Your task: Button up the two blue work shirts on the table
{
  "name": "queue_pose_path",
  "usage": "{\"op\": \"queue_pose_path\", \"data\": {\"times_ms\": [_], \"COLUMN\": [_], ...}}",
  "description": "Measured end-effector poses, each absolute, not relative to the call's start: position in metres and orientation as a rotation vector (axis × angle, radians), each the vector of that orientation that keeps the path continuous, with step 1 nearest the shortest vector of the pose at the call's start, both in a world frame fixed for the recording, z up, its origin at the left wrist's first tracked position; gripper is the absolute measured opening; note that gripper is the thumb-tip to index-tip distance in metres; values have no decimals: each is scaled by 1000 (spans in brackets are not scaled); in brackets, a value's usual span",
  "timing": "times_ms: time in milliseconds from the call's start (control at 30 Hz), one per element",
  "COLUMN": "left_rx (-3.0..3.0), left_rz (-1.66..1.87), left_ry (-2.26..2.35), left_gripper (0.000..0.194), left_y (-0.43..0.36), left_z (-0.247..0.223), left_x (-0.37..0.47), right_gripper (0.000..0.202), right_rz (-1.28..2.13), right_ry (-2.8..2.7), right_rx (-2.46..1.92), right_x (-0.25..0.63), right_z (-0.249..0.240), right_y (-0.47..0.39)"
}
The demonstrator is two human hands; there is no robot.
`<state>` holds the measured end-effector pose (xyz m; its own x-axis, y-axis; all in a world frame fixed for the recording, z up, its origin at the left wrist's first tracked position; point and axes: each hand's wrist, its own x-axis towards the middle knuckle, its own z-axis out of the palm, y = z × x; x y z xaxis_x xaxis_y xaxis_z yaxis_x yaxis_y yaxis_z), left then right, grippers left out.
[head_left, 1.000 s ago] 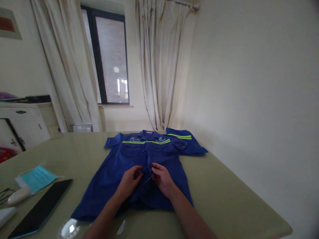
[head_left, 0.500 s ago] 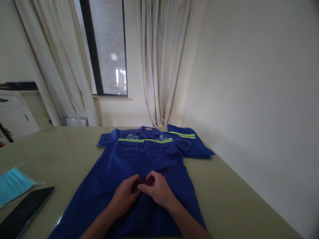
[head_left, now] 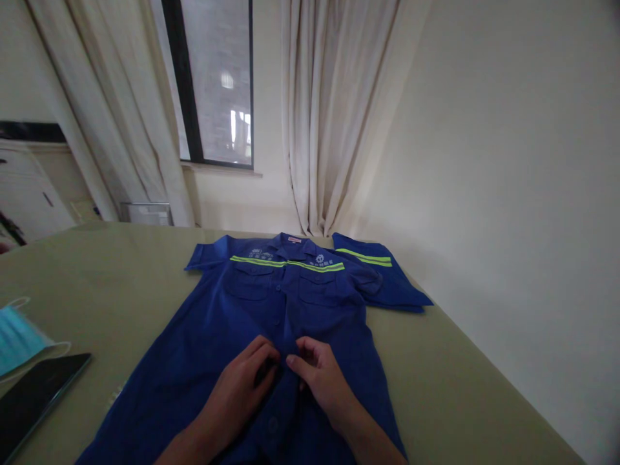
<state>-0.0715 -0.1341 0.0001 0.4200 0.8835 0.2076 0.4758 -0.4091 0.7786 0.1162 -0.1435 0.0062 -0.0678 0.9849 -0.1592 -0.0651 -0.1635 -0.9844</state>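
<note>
A blue short-sleeved work shirt [head_left: 203, 342] lies spread front side up, its collar at the far end. A yellow-green reflective stripe [head_left: 259, 261] and pale printing cross the chest above two flap pockets. My left hand [head_left: 242, 381] curls its fingers at the left of the front button placket, closed on the cloth there. Opposite it, my right hand [head_left: 322, 374] pinches the placket edge between thumb and fingers. A gap separates the two hands. Buttons show on the placket above and below them; whatever lies under my fingertips is hidden.
Another folded blue garment [head_left: 402, 284] with a matching stripe lies by the right sleeve. A light blue face mask [head_left: 19, 339] and a dark phone [head_left: 41, 403] rest at the left of the greenish table [head_left: 145, 258]. A wall [head_left: 508, 226] borders the right side.
My hands have drawn apart from each other, the right one moving a little to the right along the placket. The view has shifted slightly, with more of the placket visible between my hands.
</note>
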Motion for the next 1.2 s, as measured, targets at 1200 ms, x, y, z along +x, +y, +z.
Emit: {"op": "queue_pose_path", "data": {"times_ms": [1200], "left_rx": [2062], "left_rz": [1006], "left_ry": [1204], "left_gripper": [16], "left_y": [-139], "left_z": [-9], "left_x": [-70], "right_gripper": [20], "right_rz": [819], "right_ry": [-1677], "right_rx": [-1363], "right_x": [108], "right_z": [17], "right_y": [-161]}}
